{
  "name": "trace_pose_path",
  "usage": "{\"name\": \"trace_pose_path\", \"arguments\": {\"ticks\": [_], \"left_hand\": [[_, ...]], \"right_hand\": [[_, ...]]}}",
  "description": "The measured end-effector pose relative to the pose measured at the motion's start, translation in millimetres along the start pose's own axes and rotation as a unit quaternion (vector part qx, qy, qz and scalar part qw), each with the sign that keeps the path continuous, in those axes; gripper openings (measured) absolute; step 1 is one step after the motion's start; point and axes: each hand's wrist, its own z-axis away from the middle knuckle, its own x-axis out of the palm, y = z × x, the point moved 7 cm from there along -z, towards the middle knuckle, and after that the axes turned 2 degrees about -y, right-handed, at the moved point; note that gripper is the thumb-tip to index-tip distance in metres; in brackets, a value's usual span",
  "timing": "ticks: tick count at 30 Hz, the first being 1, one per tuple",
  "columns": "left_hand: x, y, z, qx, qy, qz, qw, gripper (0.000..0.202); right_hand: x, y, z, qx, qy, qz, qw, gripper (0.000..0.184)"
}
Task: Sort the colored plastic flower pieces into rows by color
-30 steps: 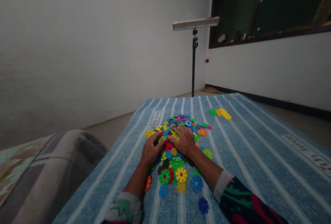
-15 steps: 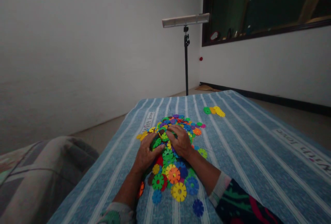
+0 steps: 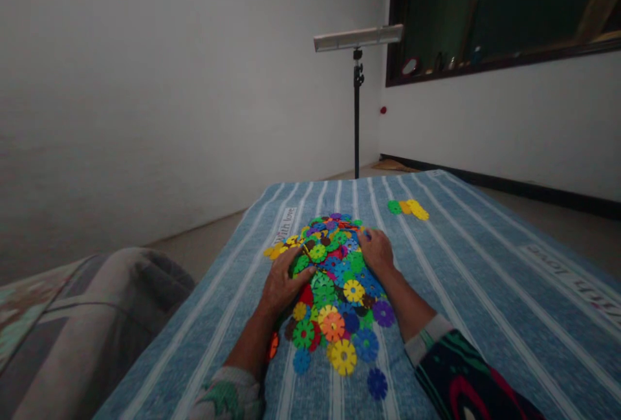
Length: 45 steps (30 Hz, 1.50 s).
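Note:
A heap of colourful notched plastic discs (image 3: 323, 284) lies on the striped cloth. My left hand (image 3: 281, 283) rests against the heap's left side, thumb spread from the fingers. A thin yellow disc (image 3: 306, 251) stands edge-on at its fingertips; whether they touch it is unclear. At the heap's upper right, my right hand (image 3: 378, 253) lies with bent, parted fingers over the outer discs. A bit of blue disc (image 3: 367, 235) shows by its fingertips. Near me lie a yellow disc (image 3: 343, 356) and a dark blue disc (image 3: 377, 384).
A short row of green, orange and yellow discs (image 3: 408, 209) lies apart at the far right. The blue striped cloth (image 3: 466, 290) covers the surface. A lamp on a stand (image 3: 357, 116) rises behind it. Grey fabric (image 3: 111, 310) bulges at the left.
My right hand has moved from the top middle of the heap to its right edge, uncovering discs there. The left hand stays at the left side. The view has shifted slightly.

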Motion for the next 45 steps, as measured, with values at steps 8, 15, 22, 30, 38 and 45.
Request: {"name": "trace_pose_path", "arguments": {"ticks": [8, 15, 22, 30, 38, 45], "left_hand": [[-0.8, 1.9, -0.6, 0.0, -0.004, -0.004, 1.0, 0.067], [-1.5, 0.2, 2.8, -0.017, 0.002, -0.011, 1.0, 0.074], [-0.8, 11.9, 4.9, 0.034, -0.01, 0.007, 0.999, 0.065], [-5.4, 1.6, 5.5, -0.036, 0.023, -0.002, 0.999, 0.056], [-12.7, 5.3, 8.3, -0.048, 0.042, -0.011, 0.998, 0.039], [-14.0, -0.4, 9.5, -0.06, 0.063, -0.016, 0.996, 0.032]], "right_hand": [[22.6, -34.8, 13.0, -0.106, -0.077, -0.061, 0.99, 0.033], [27.3, -45.0, 19.1, -0.144, -0.127, -0.136, 0.972, 0.037], [34.1, -59.1, 28.7, -0.193, -0.131, -0.136, 0.963, 0.04], [31.1, -66.5, 32.5, -0.222, -0.135, -0.151, 0.954, 0.036], [22.5, -74.0, 35.7, -0.239, -0.16, -0.211, 0.934, 0.033], [23.1, -72.0, 38.2, -0.236, -0.158, -0.216, 0.934, 0.031]]}}
